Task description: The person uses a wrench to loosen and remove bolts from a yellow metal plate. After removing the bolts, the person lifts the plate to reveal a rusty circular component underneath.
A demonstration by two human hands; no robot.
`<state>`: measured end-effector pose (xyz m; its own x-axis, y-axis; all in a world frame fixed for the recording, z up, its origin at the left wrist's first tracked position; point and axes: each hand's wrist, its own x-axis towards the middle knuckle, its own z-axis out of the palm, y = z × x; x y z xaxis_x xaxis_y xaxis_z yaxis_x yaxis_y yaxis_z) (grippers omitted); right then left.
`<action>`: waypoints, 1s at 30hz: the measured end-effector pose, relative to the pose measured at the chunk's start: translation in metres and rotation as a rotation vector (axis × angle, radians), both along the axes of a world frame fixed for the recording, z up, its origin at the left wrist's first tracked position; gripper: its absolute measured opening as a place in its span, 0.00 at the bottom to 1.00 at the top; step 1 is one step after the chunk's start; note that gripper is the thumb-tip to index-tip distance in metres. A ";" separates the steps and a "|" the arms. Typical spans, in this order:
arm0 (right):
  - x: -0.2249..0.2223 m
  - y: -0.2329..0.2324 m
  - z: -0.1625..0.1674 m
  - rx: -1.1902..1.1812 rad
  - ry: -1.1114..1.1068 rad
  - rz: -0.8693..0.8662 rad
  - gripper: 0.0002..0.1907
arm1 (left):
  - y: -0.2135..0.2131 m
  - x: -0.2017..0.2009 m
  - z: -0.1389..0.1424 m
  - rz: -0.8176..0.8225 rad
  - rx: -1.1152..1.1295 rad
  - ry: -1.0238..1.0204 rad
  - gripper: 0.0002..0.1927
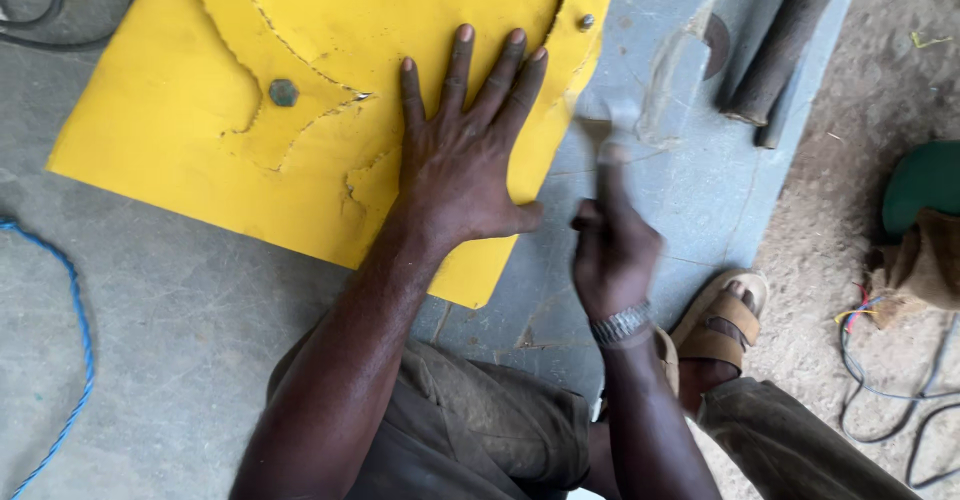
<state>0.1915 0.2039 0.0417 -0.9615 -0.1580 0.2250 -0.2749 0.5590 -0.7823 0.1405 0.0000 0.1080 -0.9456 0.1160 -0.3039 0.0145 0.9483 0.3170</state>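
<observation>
Fingers (462,65) of the left hand (463,165) spread flat, pressing the yellow metal sheet (200,130) onto the concrete slab (690,190). The right hand (612,250) grips a blurred hammer (600,125) just beside the sheet's edge.

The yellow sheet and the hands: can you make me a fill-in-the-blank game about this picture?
1. The left hand presses flat on a sheet coloured ____.
2. The right hand wears a metal ____ at the wrist.
3. Near the picture's left edge lies a rope coloured ____.
4. The foot beside the right arm wears a ____.

Missing words: yellow; watch; blue; sandal
</observation>
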 end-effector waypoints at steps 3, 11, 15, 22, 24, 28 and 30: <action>0.003 0.001 0.007 -0.120 0.009 -0.041 0.33 | -0.001 0.001 -0.001 0.017 0.027 0.001 0.79; 0.015 0.003 -0.018 -0.532 0.087 -0.075 0.31 | -0.003 -0.001 -0.003 -0.007 -0.010 0.014 0.80; 0.013 0.004 -0.007 0.016 -0.026 -0.011 0.34 | -0.001 0.000 -0.003 -0.007 -0.006 0.012 0.80; 0.011 -0.003 0.001 0.072 0.010 0.015 0.31 | -0.004 -0.002 -0.001 0.002 -0.018 -0.040 0.82; 0.015 -0.006 -0.003 -0.039 -0.057 -0.101 0.21 | -0.005 -0.002 0.001 0.004 -0.027 -0.003 0.82; 0.019 -0.008 0.000 0.084 -0.001 -0.017 0.24 | -0.004 -0.001 0.005 0.014 0.022 -0.011 0.82; 0.018 -0.008 0.006 0.016 0.055 0.040 0.31 | -0.004 0.000 0.005 0.006 0.000 -0.013 0.82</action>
